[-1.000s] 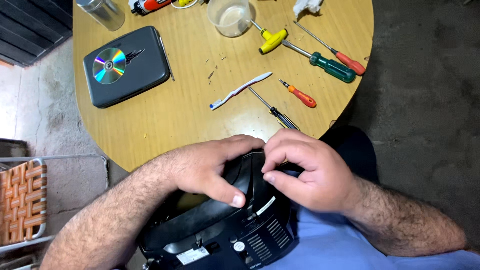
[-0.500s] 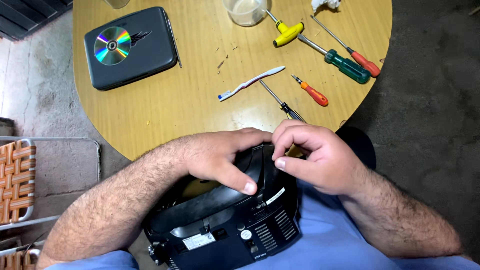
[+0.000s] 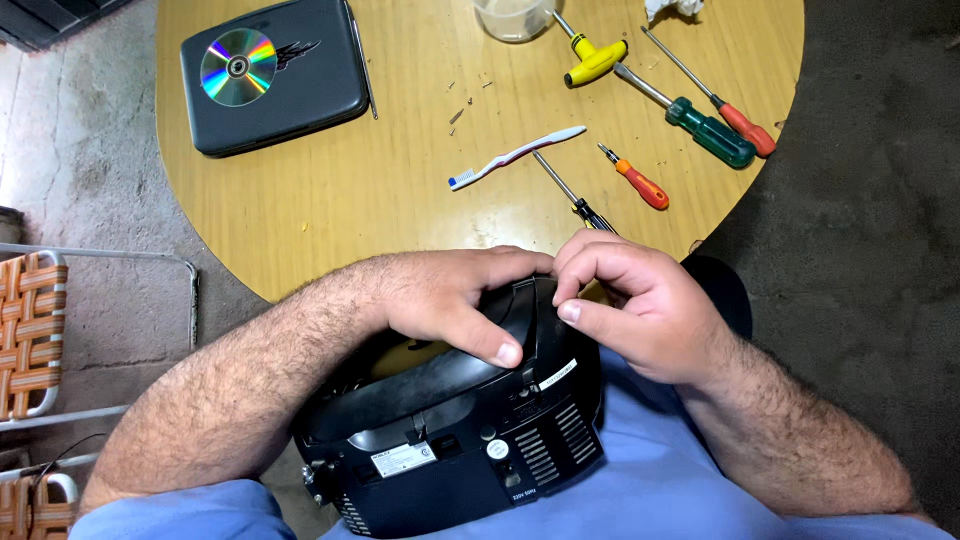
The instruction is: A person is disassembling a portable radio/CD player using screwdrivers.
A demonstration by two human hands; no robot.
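A head camera looks down at a black portable stereo (image 3: 450, 440) resting on the person's lap, at the 6 o'clock edge of a round wooden bench (image 3: 400, 190). The left hand (image 3: 450, 300) lies flat across the stereo's top with its grip clenched around the curved black handle, thumb pressing down. The right hand (image 3: 640, 305) sits just at 3 o'clock of it, fingers curled and pinching at the handle's end; what its grip holds, if anything, cannot be told. On the bench, a white toothbrush (image 3: 515, 157) lies at 12 o'clock of the hands. A small orange screwdriver (image 3: 635, 180), a green-handled screwdriver (image 3: 700, 125), a red-handled screwdriver (image 3: 725, 110) and a yellow T-handle driver (image 3: 592, 62) lie toward 1 o'clock. A black disc case (image 3: 290, 95) carrying a shiny disc (image 3: 238, 67) sits at 11 o'clock.
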